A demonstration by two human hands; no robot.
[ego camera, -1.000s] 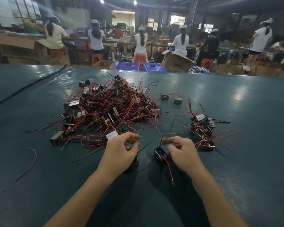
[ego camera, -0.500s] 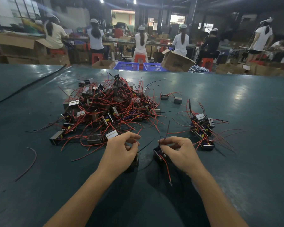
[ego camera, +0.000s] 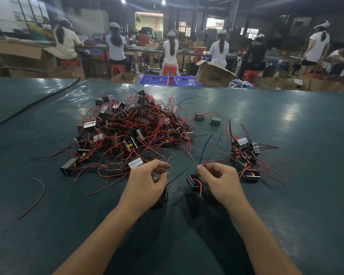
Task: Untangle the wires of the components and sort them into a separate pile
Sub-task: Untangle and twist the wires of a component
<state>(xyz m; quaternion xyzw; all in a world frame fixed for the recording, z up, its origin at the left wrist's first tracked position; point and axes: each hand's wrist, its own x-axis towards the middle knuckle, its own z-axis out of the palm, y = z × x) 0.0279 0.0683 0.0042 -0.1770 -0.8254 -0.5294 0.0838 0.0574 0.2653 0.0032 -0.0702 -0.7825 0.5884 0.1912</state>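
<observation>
Pinching thin leads in both hands, the person works at the near middle of the dark teal table (ego camera: 286, 126). The left hand (ego camera: 147, 181) has thumb and forefinger closed on a fine red lead (ego camera: 167, 162), with a small black block-shaped component (ego camera: 162, 196) half hidden under its palm. The right hand (ego camera: 220, 183) has its grip on a dark blue lead (ego camera: 206, 149) near its base, just above a second black boxy component (ego camera: 193, 181). Whether that one hangs or rests on the table I cannot tell.

From the hands, the big tangled heap of red-wired components (ego camera: 131, 132) lies at 11 o'clock. The small sorted pile (ego camera: 244, 155) sits well apart at 2 o'clock.

Each component looks compact and dense, while its leads seem light, springy and quick to snag. They would likely tear at the joint if yanked, so the body, or a lead close to it, is the safer hold.

A second ago the dark blue lead looped low by the right fingers; now it stands up toward 12 o'clock. The red lead that trailed toward 6 o'clock has curled in against the component. The left hand has barely shifted.
</observation>
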